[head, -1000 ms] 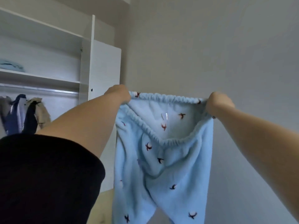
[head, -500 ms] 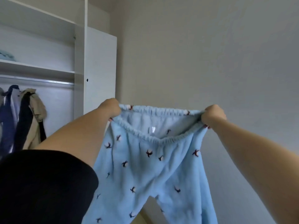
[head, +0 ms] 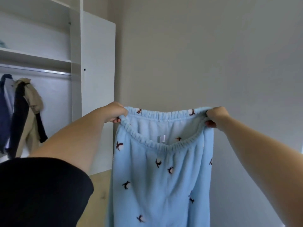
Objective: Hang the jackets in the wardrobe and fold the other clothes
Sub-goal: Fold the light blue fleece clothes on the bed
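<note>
Soft, even daylight fills the room, a touch dim and cool, with no hard glare anywhere. The grey wall (head: pixel 213 54) shades gently darker toward the top right corner. The wardrobe (head: pixel 98 63) edges bow outward, a wide-angle bend at the left. The black sleeve (head: pixel 41 194) close to the lens reads as a flat, detail-less dark mass. The blue trousers (head: pixel 160 177) look slightly soft.
</note>
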Available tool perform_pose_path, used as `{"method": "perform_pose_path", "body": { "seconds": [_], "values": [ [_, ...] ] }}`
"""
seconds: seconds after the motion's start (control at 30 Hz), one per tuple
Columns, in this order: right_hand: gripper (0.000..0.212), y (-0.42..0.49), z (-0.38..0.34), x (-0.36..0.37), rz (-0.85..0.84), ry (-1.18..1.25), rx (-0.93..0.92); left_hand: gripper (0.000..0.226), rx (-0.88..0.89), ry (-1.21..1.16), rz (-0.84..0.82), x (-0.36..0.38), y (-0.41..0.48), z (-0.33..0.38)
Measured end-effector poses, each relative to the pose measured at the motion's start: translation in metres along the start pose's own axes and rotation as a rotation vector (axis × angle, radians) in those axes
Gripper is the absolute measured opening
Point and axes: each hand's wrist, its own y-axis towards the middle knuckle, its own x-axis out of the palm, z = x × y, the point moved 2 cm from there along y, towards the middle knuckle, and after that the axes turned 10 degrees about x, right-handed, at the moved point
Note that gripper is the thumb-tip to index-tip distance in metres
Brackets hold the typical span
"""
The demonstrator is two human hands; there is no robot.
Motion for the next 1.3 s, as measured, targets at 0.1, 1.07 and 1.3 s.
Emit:
{"method": "perform_pose_path", "body": {
  "seconds": [0.1, 1.07, 1.3],
  "values": [
    [0.005, 0.001, 0.005, -0.003, -0.125, 0.145, 0.020, 0.014, -0.008, -0.172, -0.095, 0.004, -0.001, 0.001],
    [0.024, -0.018, -0.014, 0.024, -0.114, 0.227, 0.082, 0.012, -0.130, -0.338, 0.057, 0.073, -0.015, 0.064],
    [0.021, -0.051, -0.018, 0.021, -0.228, 0.274, 0.053, 0.009, -0.033, -0.501, -0.078, 0.087, -0.028, 0.079]
  ]
}}
